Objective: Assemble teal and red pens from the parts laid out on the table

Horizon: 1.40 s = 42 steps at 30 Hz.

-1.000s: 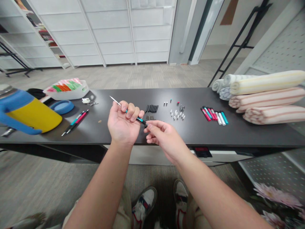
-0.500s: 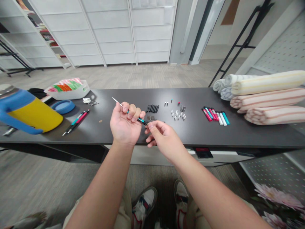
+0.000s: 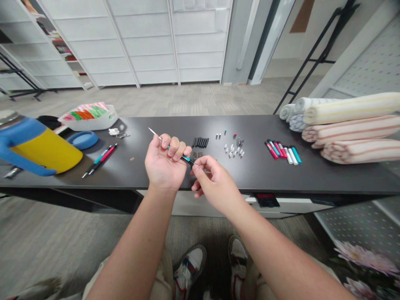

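My left hand [image 3: 164,163] is closed round a thin pen refill [image 3: 154,133] with a teal and black part near its lower end [image 3: 186,158], held palm up above the black table [image 3: 256,173]. My right hand [image 3: 214,179] pinches the black end of that pen part with thumb and forefinger, right beside the left hand's fingers. Just beyond the hands lie a row of black pen sleeves [image 3: 199,142], several small white and metal pieces [image 3: 233,150], and a row of coloured pen barrels [image 3: 283,150].
Two assembled pens [image 3: 101,158] lie at the left, near a blue lid [image 3: 82,139], a white tray of coloured items [image 3: 89,116] and a yellow and blue jug [image 3: 37,148]. Rolled striped towels [image 3: 353,127] are stacked at the right. My shoes [image 3: 190,262] show below the table edge.
My right hand has shifted slightly left and closer to the left hand, its fingers curling more onto the pen's black end. The left hand has barely moved.
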Each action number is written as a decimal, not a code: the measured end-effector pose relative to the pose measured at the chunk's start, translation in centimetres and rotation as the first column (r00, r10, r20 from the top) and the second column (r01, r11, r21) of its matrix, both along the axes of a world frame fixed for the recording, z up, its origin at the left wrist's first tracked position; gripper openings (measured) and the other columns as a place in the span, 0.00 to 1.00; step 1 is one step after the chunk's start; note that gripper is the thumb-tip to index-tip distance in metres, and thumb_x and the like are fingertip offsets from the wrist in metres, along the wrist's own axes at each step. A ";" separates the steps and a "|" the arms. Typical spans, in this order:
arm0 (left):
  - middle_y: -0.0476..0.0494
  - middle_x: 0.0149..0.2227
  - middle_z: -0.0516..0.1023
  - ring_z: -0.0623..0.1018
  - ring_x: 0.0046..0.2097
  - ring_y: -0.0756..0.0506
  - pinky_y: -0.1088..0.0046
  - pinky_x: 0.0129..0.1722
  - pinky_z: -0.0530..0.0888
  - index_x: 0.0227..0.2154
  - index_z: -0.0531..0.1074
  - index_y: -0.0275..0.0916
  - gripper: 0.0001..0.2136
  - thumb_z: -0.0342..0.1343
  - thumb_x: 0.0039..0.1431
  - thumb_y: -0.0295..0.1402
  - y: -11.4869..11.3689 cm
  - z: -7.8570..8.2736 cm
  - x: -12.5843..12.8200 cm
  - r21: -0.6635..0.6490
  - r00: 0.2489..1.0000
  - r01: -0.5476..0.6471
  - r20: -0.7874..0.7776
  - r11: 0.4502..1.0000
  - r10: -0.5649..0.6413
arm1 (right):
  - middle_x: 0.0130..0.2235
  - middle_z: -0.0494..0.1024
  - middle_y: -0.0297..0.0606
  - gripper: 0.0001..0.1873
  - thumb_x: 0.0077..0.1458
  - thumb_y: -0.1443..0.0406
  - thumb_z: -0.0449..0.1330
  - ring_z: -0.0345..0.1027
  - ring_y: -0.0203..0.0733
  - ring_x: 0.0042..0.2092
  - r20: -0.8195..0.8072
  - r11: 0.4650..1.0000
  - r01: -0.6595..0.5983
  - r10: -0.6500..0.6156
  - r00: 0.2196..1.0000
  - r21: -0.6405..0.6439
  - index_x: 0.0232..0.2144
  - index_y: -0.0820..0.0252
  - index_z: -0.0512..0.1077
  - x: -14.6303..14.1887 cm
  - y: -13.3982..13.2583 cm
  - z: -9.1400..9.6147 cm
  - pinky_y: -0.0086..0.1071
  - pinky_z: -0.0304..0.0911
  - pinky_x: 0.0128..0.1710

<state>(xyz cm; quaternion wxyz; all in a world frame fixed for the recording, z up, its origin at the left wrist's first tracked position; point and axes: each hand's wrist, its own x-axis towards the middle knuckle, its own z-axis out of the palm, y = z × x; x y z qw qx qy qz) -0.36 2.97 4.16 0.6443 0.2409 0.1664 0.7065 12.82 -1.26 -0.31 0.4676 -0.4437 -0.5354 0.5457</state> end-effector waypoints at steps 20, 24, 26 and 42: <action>0.44 0.40 0.82 0.83 0.42 0.47 0.71 0.43 0.79 0.40 0.77 0.41 0.07 0.64 0.67 0.39 1.3 -0.8 -0.7 0.079 0.960 -0.174 -0.207 0.981 0.187 | 0.36 0.74 0.29 0.17 0.69 0.49 0.54 0.70 0.30 0.22 -0.027 0.999 -0.002 0.003 1.000 0.044 0.37 0.55 0.69 1.2 0.4 0.3 0.25 0.67 0.21; 0.46 0.38 0.82 0.81 0.38 0.50 0.75 0.41 0.77 0.39 0.79 0.39 0.11 0.71 0.59 0.39 1.9 -1.5 -1.7 0.122 0.923 -0.220 -0.294 0.968 0.247 | 0.35 0.75 0.29 0.17 0.70 0.50 0.53 0.71 0.31 0.23 0.049 0.996 0.016 -0.021 0.999 0.090 0.37 0.55 0.69 1.6 0.3 0.3 0.25 0.66 0.21; 0.47 0.37 0.82 0.80 0.38 0.51 0.75 0.40 0.77 0.39 0.80 0.39 0.12 0.73 0.57 0.39 2.1 -1.8 -1.9 0.138 0.915 -0.223 -0.311 0.965 0.256 | 0.35 0.75 0.29 0.17 0.71 0.50 0.53 0.71 0.31 0.23 0.047 0.995 0.010 -0.015 0.999 0.102 0.37 0.55 0.69 1.7 0.3 0.2 0.26 0.66 0.22; 0.48 0.35 0.81 0.79 0.36 0.52 0.76 0.39 0.78 0.37 0.81 0.38 0.12 0.75 0.54 0.37 2.2 -2.3 -1.7 0.174 0.921 -0.209 -0.297 0.962 0.254 | 0.37 0.79 0.33 0.19 0.67 0.48 0.58 0.70 0.31 0.25 -0.085 1.000 -0.021 0.023 0.996 0.015 0.44 0.57 0.74 1.8 0.6 -0.6 0.28 0.72 0.24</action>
